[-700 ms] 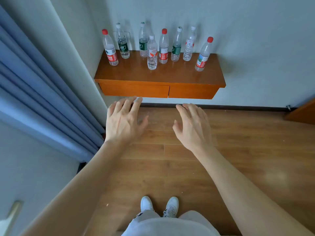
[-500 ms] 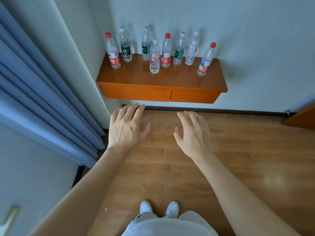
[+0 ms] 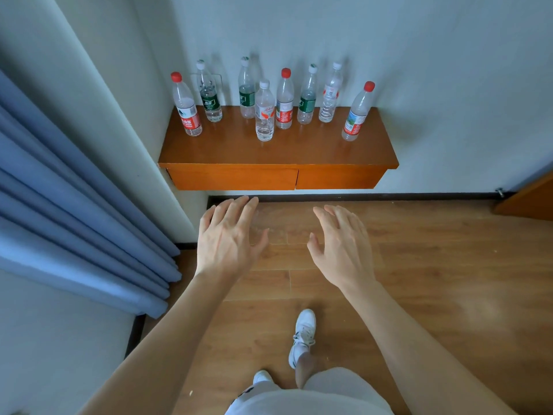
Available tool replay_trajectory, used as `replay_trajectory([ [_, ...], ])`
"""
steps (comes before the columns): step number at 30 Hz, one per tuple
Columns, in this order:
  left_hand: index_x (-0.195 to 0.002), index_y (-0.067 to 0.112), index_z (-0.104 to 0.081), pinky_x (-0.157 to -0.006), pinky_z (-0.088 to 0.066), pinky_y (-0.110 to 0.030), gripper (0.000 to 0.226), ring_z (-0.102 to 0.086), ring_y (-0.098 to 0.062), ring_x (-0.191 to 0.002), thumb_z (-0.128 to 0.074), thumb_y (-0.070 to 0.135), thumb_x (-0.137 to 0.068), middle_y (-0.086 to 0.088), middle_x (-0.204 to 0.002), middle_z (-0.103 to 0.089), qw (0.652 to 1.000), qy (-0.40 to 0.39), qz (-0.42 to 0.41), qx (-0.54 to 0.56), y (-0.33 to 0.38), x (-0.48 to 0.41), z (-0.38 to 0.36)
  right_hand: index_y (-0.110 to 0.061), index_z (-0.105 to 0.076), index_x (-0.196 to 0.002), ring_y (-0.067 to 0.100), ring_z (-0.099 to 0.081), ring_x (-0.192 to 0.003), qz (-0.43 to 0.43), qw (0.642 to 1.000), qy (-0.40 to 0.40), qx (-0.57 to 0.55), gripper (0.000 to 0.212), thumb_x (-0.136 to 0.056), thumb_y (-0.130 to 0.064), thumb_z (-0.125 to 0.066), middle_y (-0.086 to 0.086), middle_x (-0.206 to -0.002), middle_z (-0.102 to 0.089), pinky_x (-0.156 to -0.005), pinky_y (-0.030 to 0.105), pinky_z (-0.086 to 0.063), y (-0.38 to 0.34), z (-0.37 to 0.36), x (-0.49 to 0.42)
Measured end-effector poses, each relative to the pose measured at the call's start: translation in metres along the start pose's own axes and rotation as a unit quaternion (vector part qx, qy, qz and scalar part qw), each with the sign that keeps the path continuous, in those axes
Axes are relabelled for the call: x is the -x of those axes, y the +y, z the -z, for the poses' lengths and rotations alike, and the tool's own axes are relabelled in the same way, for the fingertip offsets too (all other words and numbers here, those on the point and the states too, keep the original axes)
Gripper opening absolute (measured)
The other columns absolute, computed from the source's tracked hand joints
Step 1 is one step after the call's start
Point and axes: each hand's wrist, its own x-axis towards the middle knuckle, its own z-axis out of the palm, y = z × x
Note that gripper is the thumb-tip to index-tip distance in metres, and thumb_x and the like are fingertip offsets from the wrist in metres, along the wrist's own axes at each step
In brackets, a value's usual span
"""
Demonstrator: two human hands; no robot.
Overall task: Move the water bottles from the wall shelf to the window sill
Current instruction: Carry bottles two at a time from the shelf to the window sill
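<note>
Several clear water bottles stand upright on a wooden wall shelf (image 3: 278, 155) with two drawer fronts. A red-capped bottle (image 3: 186, 106) is at the far left, a white-capped one with a red label (image 3: 264, 112) stands in front of the row, and another red-capped bottle (image 3: 357, 113) is at the far right. My left hand (image 3: 229, 239) and my right hand (image 3: 341, 245) hover side by side below the shelf's front edge, fingers spread and holding nothing. No window sill is in view.
Blue curtains (image 3: 74, 217) hang at the left beside a white wall corner. Wooden flooring (image 3: 434, 280) lies below, with my white shoes (image 3: 302, 335) on it. A wooden door edge (image 3: 529, 199) shows at the far right.
The shelf and bottles sit lower and larger in view as I step closer; my right foot has moved forward. Both hands stay open and empty.
</note>
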Motion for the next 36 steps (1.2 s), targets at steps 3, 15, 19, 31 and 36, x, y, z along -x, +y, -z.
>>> replay_trajectory([
  [3,-0.140,0.022,-0.049,-0.109,-0.036,-0.045,0.061,-0.050,-0.024,-0.127,-0.053,0.057,-0.090,-0.001,-0.140,-0.056,1.000,-0.004,0.006,-0.005,0.001,-0.022,-0.008,-0.016,-0.058,-0.135,0.027,-0.056,-0.128,-0.008,1.000,0.004,-0.003,0.049,-0.091,-0.037,-0.062,0.010,-0.135,-0.062,-0.109,0.046,-0.046,0.008,-0.007,-0.022],
  [15,-0.138,0.022,-0.050,-0.110,-0.036,-0.048,0.059,-0.051,-0.025,-0.128,-0.054,0.053,-0.089,-0.002,-0.139,-0.057,0.999,-0.017,0.031,0.002,0.034,-0.151,-0.055,-0.016,-0.058,-0.133,0.028,-0.053,-0.130,0.000,0.999,-0.010,-0.041,0.046,-0.091,-0.034,-0.064,0.010,-0.136,-0.060,-0.108,0.047,-0.046,0.076,-0.036,-0.154],
  [19,-0.140,0.024,-0.049,-0.111,-0.035,-0.049,0.062,-0.049,-0.025,-0.132,-0.055,0.057,-0.088,-0.001,-0.142,-0.055,0.998,-0.025,0.060,-0.002,0.041,-0.188,-0.064,-0.017,-0.059,-0.133,0.028,-0.054,-0.130,0.019,0.998,-0.023,-0.049,0.047,-0.090,-0.036,-0.065,0.009,-0.136,-0.061,-0.107,0.048,-0.047,0.095,-0.042,-0.198],
  [31,-0.138,0.023,-0.052,-0.109,-0.038,-0.049,0.061,-0.050,-0.025,-0.131,-0.051,0.058,-0.088,-0.002,-0.141,-0.056,0.993,-0.030,0.113,-0.001,0.019,-0.266,-0.099,-0.020,-0.058,-0.135,0.027,-0.054,-0.131,0.031,0.996,-0.059,-0.063,0.051,-0.089,-0.043,-0.066,0.006,-0.139,-0.060,-0.107,0.047,-0.048,0.109,-0.080,-0.292],
  [36,-0.137,0.024,-0.052,-0.108,-0.041,-0.048,0.061,-0.050,-0.024,-0.130,-0.048,0.056,-0.086,-0.001,-0.140,-0.056,0.992,-0.032,0.120,0.013,-0.007,-0.315,-0.123,-0.021,-0.059,-0.134,0.026,-0.055,-0.130,0.024,0.996,-0.056,-0.062,0.051,-0.089,-0.042,-0.068,0.005,-0.138,-0.061,-0.108,0.044,-0.046,0.108,-0.108,-0.339],
])
